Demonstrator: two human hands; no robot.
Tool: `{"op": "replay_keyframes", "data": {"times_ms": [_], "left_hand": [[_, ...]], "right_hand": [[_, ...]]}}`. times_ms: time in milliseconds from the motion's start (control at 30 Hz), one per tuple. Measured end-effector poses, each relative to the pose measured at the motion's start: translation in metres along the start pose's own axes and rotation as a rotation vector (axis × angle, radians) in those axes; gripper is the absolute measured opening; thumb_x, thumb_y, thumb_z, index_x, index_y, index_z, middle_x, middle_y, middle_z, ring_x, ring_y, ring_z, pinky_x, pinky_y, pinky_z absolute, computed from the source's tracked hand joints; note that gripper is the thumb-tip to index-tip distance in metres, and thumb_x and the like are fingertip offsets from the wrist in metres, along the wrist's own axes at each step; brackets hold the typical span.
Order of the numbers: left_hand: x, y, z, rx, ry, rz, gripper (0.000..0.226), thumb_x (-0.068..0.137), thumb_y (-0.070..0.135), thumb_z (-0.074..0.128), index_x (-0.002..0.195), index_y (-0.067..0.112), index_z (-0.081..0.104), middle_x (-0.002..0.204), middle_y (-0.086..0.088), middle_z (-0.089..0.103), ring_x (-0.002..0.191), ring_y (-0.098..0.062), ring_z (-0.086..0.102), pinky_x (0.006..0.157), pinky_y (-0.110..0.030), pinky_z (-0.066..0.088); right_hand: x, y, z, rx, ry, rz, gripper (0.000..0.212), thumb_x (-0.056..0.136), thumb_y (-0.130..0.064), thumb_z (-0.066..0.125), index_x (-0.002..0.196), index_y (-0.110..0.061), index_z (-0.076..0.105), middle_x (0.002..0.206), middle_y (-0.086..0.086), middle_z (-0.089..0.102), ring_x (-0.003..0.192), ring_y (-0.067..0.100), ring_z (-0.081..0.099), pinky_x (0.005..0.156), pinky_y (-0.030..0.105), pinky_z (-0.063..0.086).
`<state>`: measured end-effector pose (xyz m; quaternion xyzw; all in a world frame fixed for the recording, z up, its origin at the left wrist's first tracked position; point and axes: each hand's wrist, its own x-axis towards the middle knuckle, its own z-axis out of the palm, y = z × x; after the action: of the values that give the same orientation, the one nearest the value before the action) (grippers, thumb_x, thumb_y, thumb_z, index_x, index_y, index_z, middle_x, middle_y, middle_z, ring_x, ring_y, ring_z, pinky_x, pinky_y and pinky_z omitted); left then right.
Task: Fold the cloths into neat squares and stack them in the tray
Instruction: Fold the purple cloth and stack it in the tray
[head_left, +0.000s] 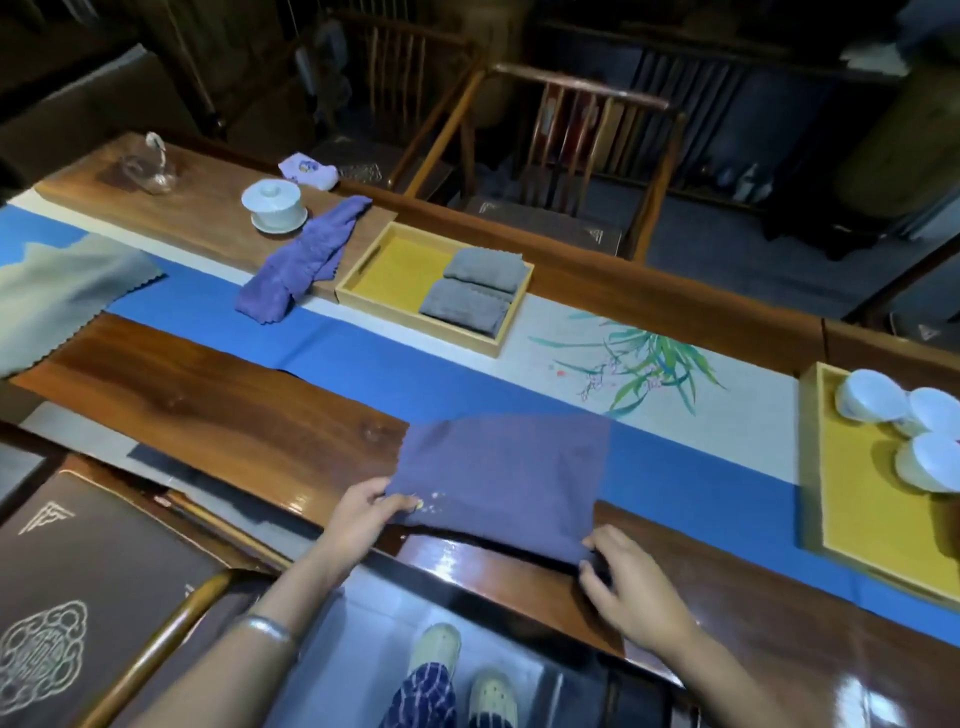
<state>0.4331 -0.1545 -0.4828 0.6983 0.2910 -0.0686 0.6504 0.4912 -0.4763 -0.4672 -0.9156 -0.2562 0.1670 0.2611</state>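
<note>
A purple-grey cloth (498, 478) lies flat on the near part of the table, folded to a rectangle. My left hand (363, 512) pinches its near left corner, and my right hand (618, 577) grips its near right corner at the table edge. Further back stands a wooden tray with a yellow base (395, 265), holding two folded grey cloths (475, 291) side by side. A crumpled purple cloth (301, 260) lies just left of the tray. A grey cloth with a zigzag edge (62, 296) is spread at the far left.
A white lidded cup (274, 205), a glass pitcher (148, 166) and a small folded lilac cloth (307, 170) sit at the back left. A second yellow tray (862, 530) with three white cups (904, 421) is at the right. Wooden chairs stand beyond the table.
</note>
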Motion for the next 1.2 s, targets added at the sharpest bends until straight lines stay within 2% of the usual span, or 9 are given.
{"op": "replay_keyframes", "data": {"times_ms": [133, 233, 367, 500, 633, 733, 867, 1000, 1200], "left_hand": [[-0.015, -0.040, -0.002, 0.018, 0.022, -0.127, 0.013, 0.084, 0.006, 0.065, 0.084, -0.007, 0.063, 0.070, -0.003, 0.060, 0.070, -0.014, 0.057, 0.057, -0.029, 0.042], [-0.014, -0.041, -0.007, -0.023, 0.053, -0.111, 0.013, 0.085, 0.002, 0.064, 0.088, -0.011, 0.061, 0.074, -0.011, 0.058, 0.073, -0.019, 0.054, 0.062, -0.034, 0.040], [-0.015, -0.033, -0.013, -0.084, 0.045, -0.085, 0.006, 0.085, -0.004, 0.062, 0.089, -0.008, 0.064, 0.078, -0.012, 0.068, 0.075, -0.021, 0.061, 0.068, -0.030, 0.047], [-0.019, -0.030, -0.017, -0.094, 0.037, -0.130, 0.009, 0.085, -0.001, 0.063, 0.091, -0.008, 0.061, 0.077, -0.012, 0.065, 0.073, -0.018, 0.057, 0.073, -0.042, 0.046], [-0.017, -0.027, -0.024, -0.080, 0.072, -0.116, 0.006, 0.086, 0.002, 0.064, 0.081, 0.006, 0.066, 0.068, 0.000, 0.065, 0.063, -0.007, 0.060, 0.076, -0.049, 0.051], [-0.007, -0.024, -0.032, -0.044, 0.101, -0.023, 0.022, 0.087, 0.004, 0.064, 0.069, 0.015, 0.066, 0.056, 0.011, 0.058, 0.055, -0.004, 0.055, 0.063, -0.025, 0.049], [0.016, -0.014, -0.033, -0.008, 0.144, 0.111, 0.016, 0.092, 0.003, 0.058, 0.081, 0.013, 0.064, 0.054, 0.015, 0.063, 0.052, 0.003, 0.058, 0.052, -0.010, 0.045], [0.046, -0.013, -0.029, -0.003, 0.224, 0.165, 0.007, 0.092, 0.011, 0.060, 0.089, 0.013, 0.065, 0.077, -0.003, 0.075, 0.071, -0.012, 0.069, 0.065, -0.027, 0.053], [0.076, -0.025, -0.020, 0.170, 0.359, 0.136, 0.017, 0.090, 0.026, 0.058, 0.080, 0.013, 0.057, 0.055, 0.001, 0.048, 0.055, -0.017, 0.044, 0.059, -0.033, 0.038]], "right_hand": [[-0.005, 0.016, 0.022, -0.026, -0.086, 0.021, 0.003, 0.081, -0.023, 0.054, 0.083, -0.025, 0.053, 0.078, -0.011, 0.056, 0.078, 0.011, 0.053, 0.073, 0.022, 0.035], [-0.002, 0.029, 0.027, -0.053, -0.128, 0.024, 0.010, 0.080, -0.025, 0.055, 0.088, -0.023, 0.061, 0.086, -0.011, 0.057, 0.088, 0.014, 0.056, 0.075, 0.020, 0.037], [-0.005, 0.039, 0.031, -0.221, -0.230, -0.102, 0.038, 0.076, -0.054, 0.054, 0.099, -0.024, 0.057, 0.097, -0.007, 0.053, 0.092, 0.012, 0.048, 0.077, 0.024, 0.038], [-0.004, 0.036, 0.033, -0.215, -0.220, -0.107, 0.019, 0.077, -0.032, 0.051, 0.091, -0.019, 0.055, 0.094, -0.002, 0.052, 0.094, 0.022, 0.051, 0.072, 0.021, 0.029], [0.001, 0.028, 0.021, -0.004, -0.160, 0.013, 0.011, 0.079, -0.029, 0.063, 0.083, -0.024, 0.054, 0.087, -0.010, 0.056, 0.085, 0.008, 0.052, 0.073, 0.022, 0.039], [0.014, 0.022, 0.011, 0.284, -0.003, 0.170, 0.014, 0.078, -0.015, 0.073, 0.077, -0.018, 0.059, 0.074, -0.007, 0.062, 0.069, 0.002, 0.054, 0.068, 0.020, 0.041], [0.054, 0.022, -0.007, 0.604, 0.156, 0.300, 0.009, 0.081, -0.001, 0.070, 0.078, -0.004, 0.062, 0.078, 0.005, 0.064, 0.067, 0.003, 0.057, 0.068, 0.013, 0.044], [0.104, 0.030, -0.018, 0.659, 0.223, 0.348, 0.009, 0.085, -0.012, 0.068, 0.077, -0.009, 0.064, 0.084, 0.003, 0.066, 0.074, 0.009, 0.061, 0.065, 0.019, 0.047], [0.152, 0.051, -0.011, 0.538, 0.246, 0.361, 0.008, 0.086, -0.013, 0.066, 0.081, -0.009, 0.063, 0.084, -0.003, 0.064, 0.080, 0.011, 0.058, 0.064, 0.022, 0.043]]}}
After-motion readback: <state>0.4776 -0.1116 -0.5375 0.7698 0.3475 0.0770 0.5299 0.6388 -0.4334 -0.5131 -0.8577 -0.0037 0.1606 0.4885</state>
